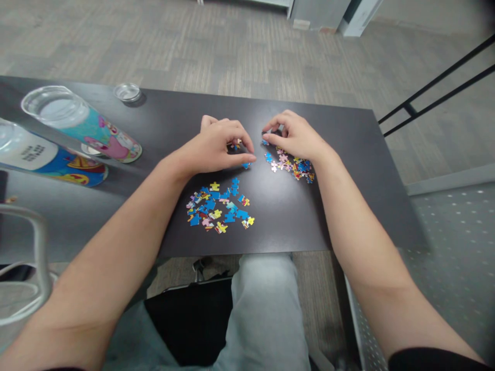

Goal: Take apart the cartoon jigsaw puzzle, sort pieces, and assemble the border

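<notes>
My left hand (222, 144) is over the table with curved fingers, thumb and forefinger slightly apart. Some puzzle pieces (234, 145) show through the gap beneath it, and a blue puzzle piece (246, 165) lies just under its thumb. Thumb and forefinger of my right hand (292, 135) are brought together at another blue puzzle piece (265, 142); the contact is partly hidden. Below that hand lies a small group of pink, blue and orange pieces (284, 164). Nearer to me is a larger loose pile of blue, yellow and pink puzzle pieces (210, 205).
On the left, two clear-topped printed canisters (112, 139) (73, 164) stand on the dark table (294, 221). A round clear lid (127, 92) lies near the far edge. A white curved tube frame (38, 237) is at lower left, black rails (436, 87) at right.
</notes>
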Demonstrator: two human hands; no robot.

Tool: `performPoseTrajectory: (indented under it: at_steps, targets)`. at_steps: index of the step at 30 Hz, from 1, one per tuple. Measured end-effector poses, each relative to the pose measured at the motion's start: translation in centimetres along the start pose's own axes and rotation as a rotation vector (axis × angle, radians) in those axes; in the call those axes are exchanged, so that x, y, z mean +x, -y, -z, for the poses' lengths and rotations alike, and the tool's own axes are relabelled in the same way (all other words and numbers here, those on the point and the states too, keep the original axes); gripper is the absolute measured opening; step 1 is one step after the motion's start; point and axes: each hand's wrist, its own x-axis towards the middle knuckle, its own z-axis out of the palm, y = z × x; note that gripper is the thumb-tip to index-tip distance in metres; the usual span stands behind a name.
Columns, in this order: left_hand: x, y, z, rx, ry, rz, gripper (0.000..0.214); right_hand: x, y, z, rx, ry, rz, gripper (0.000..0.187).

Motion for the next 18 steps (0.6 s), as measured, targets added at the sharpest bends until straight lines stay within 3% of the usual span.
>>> performPoseTrajectory:
  at_steps: [4, 7, 9, 14, 18]
  targets:
    - [-0.1, 0.8, -0.6, 0.076, -0.046, 0.033, 0.069, -0.4, 0.5, 0.5, -0.016, 0.048, -0.009, 0.049]
    - [-0.5, 1.4, 0.5, 0.103, -0.009, 0.042, 0.088, -0.7, 0.4, 1.2, 0.009, 0.125, -0.004, 0.058]
    - [-0.7, 1.7, 1.4, 0.102, 0.005, 0.058, 0.09, -0.8, 0.4, 1.2, 0.011, 0.144, -0.001, 0.06]
    - [-0.6, 2.7, 2.6, 0.078, -0.082, 0.191, 0.057, -0.9, 0.3, 0.7, 0.008, 0.132, 0.019, 0.069]
    - [-0.4, 4.0, 2.9, 0.043, -0.082, 0.265, 0.044, -0.8, -0.8, 1.0, 0.066, 0.096, 0.009, 0.057]
